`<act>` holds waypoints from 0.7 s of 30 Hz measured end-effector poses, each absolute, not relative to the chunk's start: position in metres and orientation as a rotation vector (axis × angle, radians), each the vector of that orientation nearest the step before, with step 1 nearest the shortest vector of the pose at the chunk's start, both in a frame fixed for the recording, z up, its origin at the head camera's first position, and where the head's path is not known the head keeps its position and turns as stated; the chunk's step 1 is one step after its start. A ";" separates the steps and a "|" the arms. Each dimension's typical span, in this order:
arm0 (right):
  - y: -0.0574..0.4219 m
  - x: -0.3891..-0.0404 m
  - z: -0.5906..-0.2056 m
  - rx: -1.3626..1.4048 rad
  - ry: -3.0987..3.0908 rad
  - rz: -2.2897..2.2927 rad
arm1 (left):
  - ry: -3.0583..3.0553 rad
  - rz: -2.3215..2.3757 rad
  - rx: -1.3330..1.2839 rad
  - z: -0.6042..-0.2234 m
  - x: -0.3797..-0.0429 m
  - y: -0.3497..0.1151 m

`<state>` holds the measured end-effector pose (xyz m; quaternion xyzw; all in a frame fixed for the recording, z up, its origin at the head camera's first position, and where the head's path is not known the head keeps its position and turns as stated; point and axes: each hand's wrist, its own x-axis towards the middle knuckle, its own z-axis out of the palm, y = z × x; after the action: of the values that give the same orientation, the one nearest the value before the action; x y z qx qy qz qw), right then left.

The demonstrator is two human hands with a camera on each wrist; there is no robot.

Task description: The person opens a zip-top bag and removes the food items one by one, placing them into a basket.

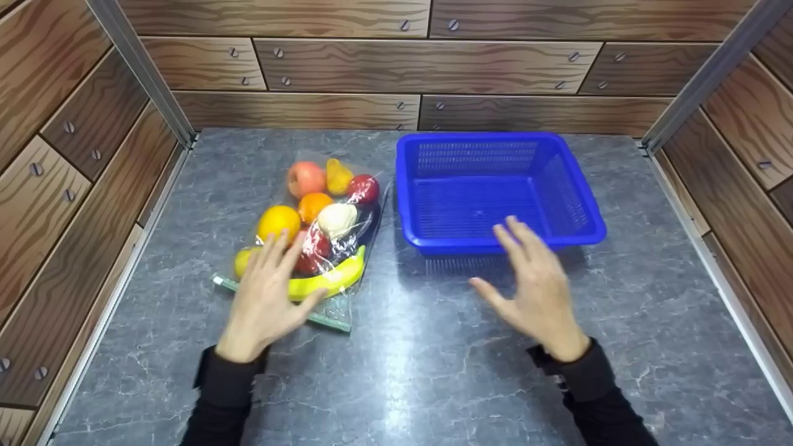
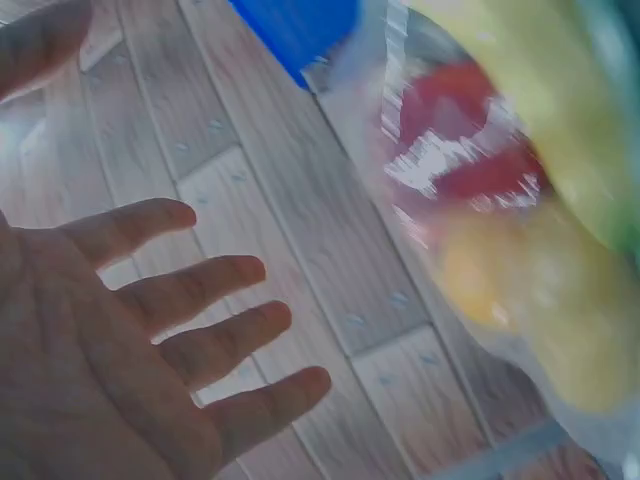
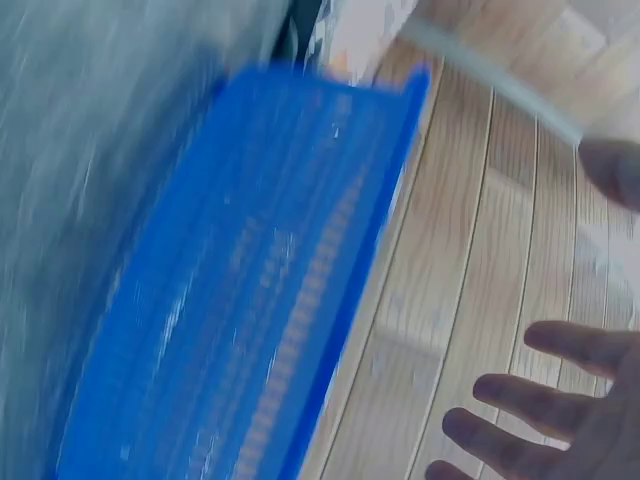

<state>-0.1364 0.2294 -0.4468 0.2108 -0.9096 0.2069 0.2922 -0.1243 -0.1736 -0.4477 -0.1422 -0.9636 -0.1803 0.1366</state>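
Note:
A clear zip bag (image 1: 337, 310) with a green closure strip lies on the left of the table, full of toy fruit and vegetables. Inside show a banana (image 1: 334, 279), an orange (image 1: 315, 207), a peach-coloured fruit (image 1: 306, 179), a pear (image 1: 338, 176) and several others. My left hand (image 1: 263, 297) hovers over the bag's near left part with its fingers spread, holding nothing. To the right, my right hand (image 1: 536, 291) is held by the near rim of a blue plastic basket (image 1: 502, 241), fingers straight and parted. In the wrist views both palms show bare.
The grey marbled table (image 1: 403, 371) is bounded by wood-patterned walls (image 1: 347, 68) at the back and both sides. Metal strips (image 1: 731, 297) run along its side edges. The basket has slotted walls and shows its bare floor.

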 end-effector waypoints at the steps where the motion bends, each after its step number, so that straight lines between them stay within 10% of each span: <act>1: 0.222 -0.137 -0.448 0.596 -2.409 0.558 | -2.802 -0.537 -0.399 -0.450 -0.123 -0.181; 21: 0.082 -0.133 -0.507 1.307 -2.395 0.578 | -2.868 -0.743 -0.077 -0.503 -0.118 -0.253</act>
<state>-0.1333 0.0825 -0.5069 0.4615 -0.8454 0.2039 0.1753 -0.1178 -0.2529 -0.5032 -0.0258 -0.9639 -0.2497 0.0887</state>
